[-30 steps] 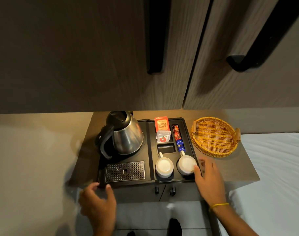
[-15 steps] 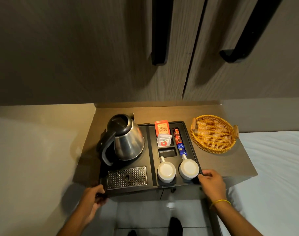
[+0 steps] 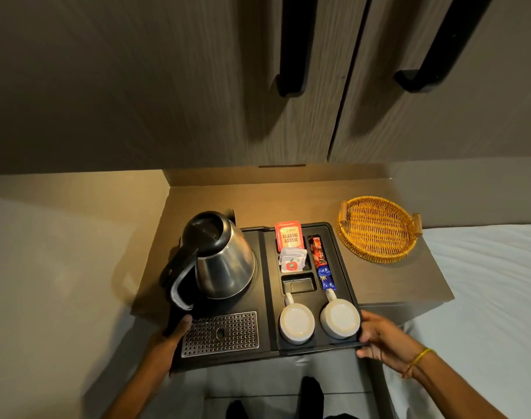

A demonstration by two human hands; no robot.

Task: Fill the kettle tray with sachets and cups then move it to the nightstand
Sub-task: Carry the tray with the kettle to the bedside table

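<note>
I see the brown nightstand (image 3: 388, 282) carrying the black kettle tray (image 3: 265, 267), with a round wicker basket (image 3: 377, 229) just beside the tray's far right corner.

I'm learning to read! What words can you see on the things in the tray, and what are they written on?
"CLASSIC ASSAM": on the red tea sachet standing at the back of the black kettle tray.
Small print above it: too blurred to read.
White sachet with a red apple logo: letters too small to read.
Red stick sachet and blue stick sachet: print too blurred to read.
</note>
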